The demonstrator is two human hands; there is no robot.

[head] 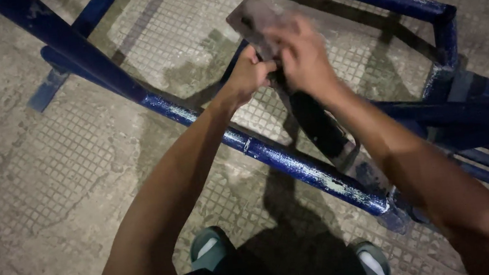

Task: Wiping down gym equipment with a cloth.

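Left hand [248,74] grips the dark tool handle [314,119] above the blue metal frame [270,153]; right hand [302,54] closes on the flat grey blade [251,20]. Better to steady both grips, keeping fingers off the edge.

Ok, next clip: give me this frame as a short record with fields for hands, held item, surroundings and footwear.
left hand: left hand gripping the dark tool near its upper part
right hand: right hand on the flat grey blade, blurred
held item: tool raised above the blue metal frame, not clearly touching it
frame state: blue paint chipped, pale patches showing
surroundings: worn tiled floor
footwear: green sandals, both feet at the bottom edge
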